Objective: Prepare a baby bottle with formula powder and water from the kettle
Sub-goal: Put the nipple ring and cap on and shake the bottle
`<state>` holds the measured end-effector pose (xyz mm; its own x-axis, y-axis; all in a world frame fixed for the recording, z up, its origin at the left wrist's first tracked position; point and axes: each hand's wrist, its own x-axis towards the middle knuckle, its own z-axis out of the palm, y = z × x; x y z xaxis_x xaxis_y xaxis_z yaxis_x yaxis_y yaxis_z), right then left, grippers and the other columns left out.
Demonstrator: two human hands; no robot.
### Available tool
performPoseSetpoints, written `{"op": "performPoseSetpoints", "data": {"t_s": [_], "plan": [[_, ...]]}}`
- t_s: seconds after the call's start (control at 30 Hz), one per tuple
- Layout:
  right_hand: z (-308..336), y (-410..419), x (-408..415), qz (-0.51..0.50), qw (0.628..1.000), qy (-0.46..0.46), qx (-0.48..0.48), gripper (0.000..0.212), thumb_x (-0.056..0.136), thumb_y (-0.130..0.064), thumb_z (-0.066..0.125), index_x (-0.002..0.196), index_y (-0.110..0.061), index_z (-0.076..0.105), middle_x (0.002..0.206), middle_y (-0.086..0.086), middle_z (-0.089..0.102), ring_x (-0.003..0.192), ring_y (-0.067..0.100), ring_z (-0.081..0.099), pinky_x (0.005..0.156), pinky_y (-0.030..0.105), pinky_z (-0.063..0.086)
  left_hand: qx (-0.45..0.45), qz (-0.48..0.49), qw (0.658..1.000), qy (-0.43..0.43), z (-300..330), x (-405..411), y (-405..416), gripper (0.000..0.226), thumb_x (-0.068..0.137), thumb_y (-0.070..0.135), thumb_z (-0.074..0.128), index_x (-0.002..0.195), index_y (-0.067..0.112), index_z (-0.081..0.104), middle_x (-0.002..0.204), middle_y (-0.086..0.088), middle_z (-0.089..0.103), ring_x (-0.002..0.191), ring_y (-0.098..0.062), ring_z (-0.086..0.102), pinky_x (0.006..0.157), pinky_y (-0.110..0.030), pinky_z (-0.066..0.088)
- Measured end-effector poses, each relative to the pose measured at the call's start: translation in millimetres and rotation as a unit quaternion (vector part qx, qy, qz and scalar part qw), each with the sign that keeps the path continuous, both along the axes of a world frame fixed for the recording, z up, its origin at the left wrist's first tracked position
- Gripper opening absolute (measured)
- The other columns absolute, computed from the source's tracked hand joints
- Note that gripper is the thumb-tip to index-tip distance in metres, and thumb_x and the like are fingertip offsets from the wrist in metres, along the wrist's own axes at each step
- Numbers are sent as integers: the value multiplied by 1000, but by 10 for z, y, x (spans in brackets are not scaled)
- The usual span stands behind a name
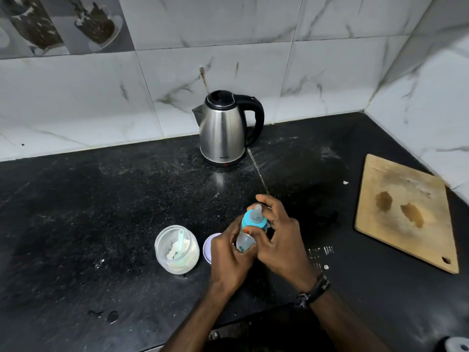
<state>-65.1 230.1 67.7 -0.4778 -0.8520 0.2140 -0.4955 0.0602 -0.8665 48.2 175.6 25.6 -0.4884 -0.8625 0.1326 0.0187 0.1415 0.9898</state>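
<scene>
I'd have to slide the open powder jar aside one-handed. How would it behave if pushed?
The powder jar looks squat and wide, so it probably slides rather than tips. It seems only part full, so likely light. With no lid on and a scoop inside, a jolt might spill powder.

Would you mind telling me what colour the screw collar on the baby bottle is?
The collar is turquoise blue, seen in the head view, the only one.

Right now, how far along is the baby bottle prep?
Done: the formula jar stands open, scoop inside, its lid lying beside it. In hand: the left hand holds the baby bottle while the right hand grips its teal collar. Whether powder or water is inside is unclear. The kettle sits shut at the back.
</scene>
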Motion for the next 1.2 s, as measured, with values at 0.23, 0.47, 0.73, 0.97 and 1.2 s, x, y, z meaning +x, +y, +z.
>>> {"op": "performPoseSetpoints", "data": {"t_s": [0.23,0.47,0.73,0.97,1.2], "plan": [[-65,-27,49,-13,1000,-1,6,65,76,-47,71,132,-42,40,120,-14,69,116,4,63,97,36,55,-5,6,1000,12,36,13,-18,52,86,-17,70,125,18,69,113,11,78,105,-6,73,88,-20,55],[-56,-29,-242,-42,998,-40,-15,71,76,-44,79,135,-22,48,123,-7,67,116,0,62,98,20,48,32,40,999,9,-53,44,-80,53,76,18,90,118,43,71,116,14,77,112,-8,72,97,-27,56],[-487,-178,-765,-82,981,114,132,62,85,-27,76,138,-15,48,130,7,63,120,22,59,101,45,49,34,50,998,-16,-151,46,-123,57,75,9,93,118,39,70,114,16,77,111,-7,72,98,-31,56],[-777,-342,-676,-32,933,223,282,66,86,-32,70,143,-15,42,140,9,53,127,32,51,103,43,43,35,42,998,-15,-167,39,-141,57,73,7,94,118,34,71,112,14,78,107,-6,72,93,-23,55],[-762,-315,-740,-46,969,125,210,53,83,-22,75,132,-19,54,123,6,65,112,25,64,96,44,53,45,38,998,-18,-209,48,-178,54,74,10,94,120,29,71,114,11,78,109,-10,73,98,-36,59]]}}
